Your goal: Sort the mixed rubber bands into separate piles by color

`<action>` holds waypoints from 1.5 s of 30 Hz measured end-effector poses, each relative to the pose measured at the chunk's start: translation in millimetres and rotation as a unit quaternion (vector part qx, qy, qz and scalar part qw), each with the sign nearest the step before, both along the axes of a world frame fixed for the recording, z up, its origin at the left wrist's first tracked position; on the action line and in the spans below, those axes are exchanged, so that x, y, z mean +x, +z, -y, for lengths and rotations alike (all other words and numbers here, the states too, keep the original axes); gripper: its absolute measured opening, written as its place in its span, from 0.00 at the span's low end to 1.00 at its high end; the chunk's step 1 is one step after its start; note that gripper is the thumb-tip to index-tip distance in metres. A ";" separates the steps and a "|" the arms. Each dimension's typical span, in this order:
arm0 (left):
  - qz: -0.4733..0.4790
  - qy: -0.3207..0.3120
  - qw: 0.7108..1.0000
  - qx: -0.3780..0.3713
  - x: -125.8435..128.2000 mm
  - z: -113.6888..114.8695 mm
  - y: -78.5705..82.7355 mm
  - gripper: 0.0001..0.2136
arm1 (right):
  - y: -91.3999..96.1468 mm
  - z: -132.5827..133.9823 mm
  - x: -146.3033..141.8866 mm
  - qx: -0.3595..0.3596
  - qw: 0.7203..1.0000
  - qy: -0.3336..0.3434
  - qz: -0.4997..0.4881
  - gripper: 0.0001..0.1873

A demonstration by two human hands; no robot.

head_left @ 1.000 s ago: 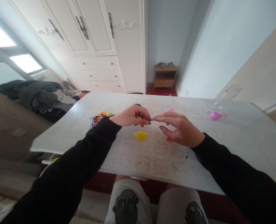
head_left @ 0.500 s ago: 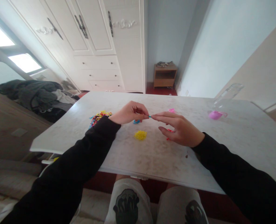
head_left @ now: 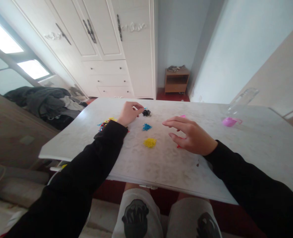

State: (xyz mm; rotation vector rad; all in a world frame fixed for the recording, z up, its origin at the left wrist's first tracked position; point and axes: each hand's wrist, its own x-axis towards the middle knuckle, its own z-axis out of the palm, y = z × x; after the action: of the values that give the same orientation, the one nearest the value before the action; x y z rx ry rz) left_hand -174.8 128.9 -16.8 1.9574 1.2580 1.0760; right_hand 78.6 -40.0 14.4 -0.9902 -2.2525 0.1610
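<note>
My left hand (head_left: pixel 130 114) is pinched over the far middle of the white table (head_left: pixel 126 158), with a bit of a small thin blue piece showing at its fingertips. Right beside those fingertips lies a pile of thin black pieces (head_left: pixel 146 112). Nearer to me are a blue pile (head_left: pixel 146 127) and a yellow pile (head_left: pixel 150 142). My right hand (head_left: pixel 189 135) is open, thumb and fingers apart. It partly covers some red pieces (head_left: pixel 178 146) and some pink ones (head_left: pixel 183 116). A mixed-colour heap (head_left: pixel 106 123) sits partly behind my left wrist.
A clear bottle (head_left: pixel 244 99) and a pink item with a loop (head_left: pixel 229 122) stand towards the far right. Beyond the table are a white wardrobe (head_left: pixel 136 66) and a small wooden cabinet (head_left: pixel 176 81). Dark clothes (head_left: pixel 42 102) are piled at the left.
My left hand has moved left and away from my right fingertips, taking the small blue piece with it. The black pile now shows. My right hand stays almost where it was.
</note>
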 end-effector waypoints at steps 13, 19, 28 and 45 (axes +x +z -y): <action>-0.059 0.050 0.997 0.025 -10.2 -1.2 10.4 0.13 | 2.4 2.5 -0.8 -0.014 1.000 0.003 0.002 0.20; -0.232 -0.017 0.971 -0.055 -50.7 0.2 45.6 0.08 | 1.7 2.4 -0.7 -0.001 1.000 0.004 0.010 0.17; -0.320 -0.013 0.941 -0.109 -70.3 -3.6 43.1 0.13 | 0.6 2.5 -0.9 -0.004 1.000 0.010 0.025 0.14; -0.254 -0.038 0.959 -0.119 -87.3 -10.2 38.6 0.18 | 0.2 1.5 -0.1 -0.011 0.999 0.012 0.032 0.11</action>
State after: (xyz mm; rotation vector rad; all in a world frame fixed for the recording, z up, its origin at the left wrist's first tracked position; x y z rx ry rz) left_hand -262.2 139.2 21.8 2.1397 1.4760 0.3614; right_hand 78.5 -41.5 14.6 -0.9929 -2.3267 0.1666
